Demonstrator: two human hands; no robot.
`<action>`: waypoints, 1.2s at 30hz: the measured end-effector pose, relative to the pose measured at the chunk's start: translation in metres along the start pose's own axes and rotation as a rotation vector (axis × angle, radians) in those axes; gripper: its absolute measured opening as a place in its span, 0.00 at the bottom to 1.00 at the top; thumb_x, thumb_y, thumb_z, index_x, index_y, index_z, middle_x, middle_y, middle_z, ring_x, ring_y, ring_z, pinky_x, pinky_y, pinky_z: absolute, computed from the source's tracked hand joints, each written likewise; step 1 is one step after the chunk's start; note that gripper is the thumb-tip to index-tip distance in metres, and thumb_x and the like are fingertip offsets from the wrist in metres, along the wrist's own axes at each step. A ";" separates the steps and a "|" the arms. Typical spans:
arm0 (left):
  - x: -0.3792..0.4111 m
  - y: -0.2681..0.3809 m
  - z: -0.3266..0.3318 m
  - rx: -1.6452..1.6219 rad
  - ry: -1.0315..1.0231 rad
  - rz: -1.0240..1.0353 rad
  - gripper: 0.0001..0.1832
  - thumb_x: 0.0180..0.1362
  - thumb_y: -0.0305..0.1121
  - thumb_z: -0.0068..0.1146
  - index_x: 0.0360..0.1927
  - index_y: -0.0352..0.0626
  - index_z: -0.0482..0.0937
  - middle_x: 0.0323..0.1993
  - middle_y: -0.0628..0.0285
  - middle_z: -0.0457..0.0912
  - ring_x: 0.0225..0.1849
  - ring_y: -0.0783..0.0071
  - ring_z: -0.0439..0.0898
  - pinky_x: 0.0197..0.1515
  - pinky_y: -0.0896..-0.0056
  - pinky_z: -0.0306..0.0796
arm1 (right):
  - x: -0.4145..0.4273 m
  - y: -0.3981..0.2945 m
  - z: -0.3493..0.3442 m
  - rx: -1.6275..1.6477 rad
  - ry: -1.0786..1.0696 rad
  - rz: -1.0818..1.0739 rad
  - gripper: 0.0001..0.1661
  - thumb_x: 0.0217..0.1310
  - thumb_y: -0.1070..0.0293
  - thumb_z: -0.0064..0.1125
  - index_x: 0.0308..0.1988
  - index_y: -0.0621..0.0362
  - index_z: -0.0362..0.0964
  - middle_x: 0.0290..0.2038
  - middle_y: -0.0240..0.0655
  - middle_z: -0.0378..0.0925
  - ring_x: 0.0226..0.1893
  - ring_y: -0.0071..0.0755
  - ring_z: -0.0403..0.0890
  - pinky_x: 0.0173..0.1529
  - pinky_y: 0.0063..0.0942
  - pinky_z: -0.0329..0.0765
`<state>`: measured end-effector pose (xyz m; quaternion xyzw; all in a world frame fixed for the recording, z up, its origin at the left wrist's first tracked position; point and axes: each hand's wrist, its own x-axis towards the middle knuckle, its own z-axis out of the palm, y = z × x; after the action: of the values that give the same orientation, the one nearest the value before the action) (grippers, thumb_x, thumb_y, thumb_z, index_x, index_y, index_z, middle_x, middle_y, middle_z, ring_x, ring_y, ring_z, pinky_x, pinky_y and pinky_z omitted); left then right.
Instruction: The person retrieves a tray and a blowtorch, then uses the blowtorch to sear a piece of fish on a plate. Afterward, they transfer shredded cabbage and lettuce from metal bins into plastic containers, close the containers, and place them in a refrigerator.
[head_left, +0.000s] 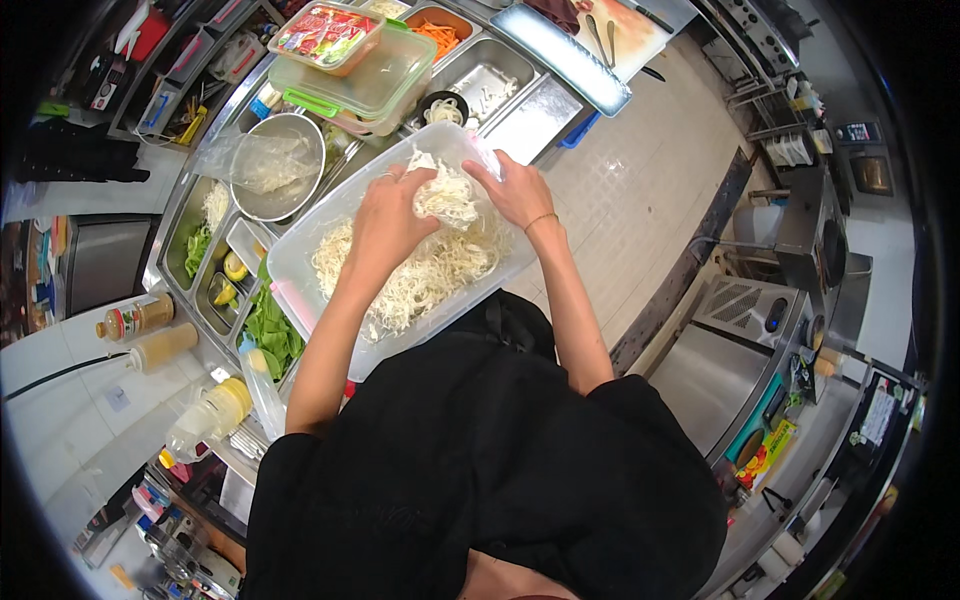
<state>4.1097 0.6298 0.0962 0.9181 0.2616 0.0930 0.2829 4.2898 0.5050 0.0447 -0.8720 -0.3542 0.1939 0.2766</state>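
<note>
Before me a translucent plastic box (334, 217) rests tilted across the counter's edge, close to my body. A loose heap of pale shredded strands (416, 289), perhaps cabbage, covers much of its bottom. My left hand (390, 217) reaches over the heap, fingers and thumb around a whiter clump of shreds (454, 199). At the box's far right corner my right hand (521, 191) grips the rim, its thumb on the inner side. The rim hides part of its fingers. A thin bracelet circles the right wrist.
Left of the box stand a metal bowl (311, 196) with a plastic bag (259, 161) and leafy greens (274, 322). Lidded containers (360, 71), shredded carrot (439, 37) and a metal tray (561, 60) lie beyond. Bottles (214, 416) stand at left; tiled floor (637, 165) extends right.
</note>
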 end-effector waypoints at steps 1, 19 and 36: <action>-0.003 0.002 -0.008 0.003 0.032 0.014 0.32 0.41 0.29 0.73 0.56 0.46 0.80 0.56 0.43 0.77 0.57 0.43 0.76 0.59 0.52 0.71 | 0.003 0.002 0.001 0.001 0.003 -0.007 0.40 0.61 0.28 0.54 0.45 0.57 0.78 0.33 0.56 0.83 0.39 0.65 0.83 0.43 0.52 0.79; -0.067 -0.030 -0.054 -0.173 0.097 -0.145 0.33 0.40 0.30 0.75 0.55 0.46 0.80 0.52 0.44 0.78 0.54 0.44 0.77 0.58 0.51 0.71 | 0.010 0.011 0.017 0.021 0.056 -0.072 0.40 0.65 0.34 0.54 0.49 0.65 0.76 0.31 0.61 0.79 0.36 0.67 0.80 0.40 0.51 0.75; -0.078 -0.041 -0.234 -0.060 0.323 -0.234 0.31 0.44 0.28 0.67 0.57 0.42 0.80 0.48 0.58 0.86 0.43 0.73 0.84 0.51 0.70 0.75 | 0.014 0.013 0.019 0.030 0.007 0.008 0.42 0.64 0.35 0.58 0.49 0.70 0.75 0.35 0.63 0.79 0.39 0.67 0.80 0.42 0.46 0.76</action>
<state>3.9520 0.7269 0.2637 0.8458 0.4055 0.2135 0.2732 4.2958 0.5137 0.0196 -0.8699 -0.3469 0.1970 0.2901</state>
